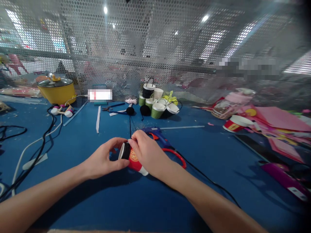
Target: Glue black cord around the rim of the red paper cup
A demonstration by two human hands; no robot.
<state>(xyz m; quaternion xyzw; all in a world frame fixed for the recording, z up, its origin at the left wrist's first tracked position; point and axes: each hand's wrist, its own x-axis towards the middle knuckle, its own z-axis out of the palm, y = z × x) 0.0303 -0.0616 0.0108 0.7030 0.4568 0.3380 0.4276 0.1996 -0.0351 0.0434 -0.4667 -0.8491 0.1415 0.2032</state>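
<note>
Your right hand (145, 149) hides part of the red cup (136, 165); your left forearm (48, 191) and pink sheets (279, 117) run out of frame, while shapes beyond the far mesh (136, 42) blur.

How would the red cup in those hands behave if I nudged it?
The red cup is probably light, as it looks like hollow paper. Tipped on its side, its round body seems apt to roll. The black cord around its rim end may grip better than the smooth red wall.

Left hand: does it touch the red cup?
Touching. The head view shows the left hand with its thumb against the side of the red cup.
</note>
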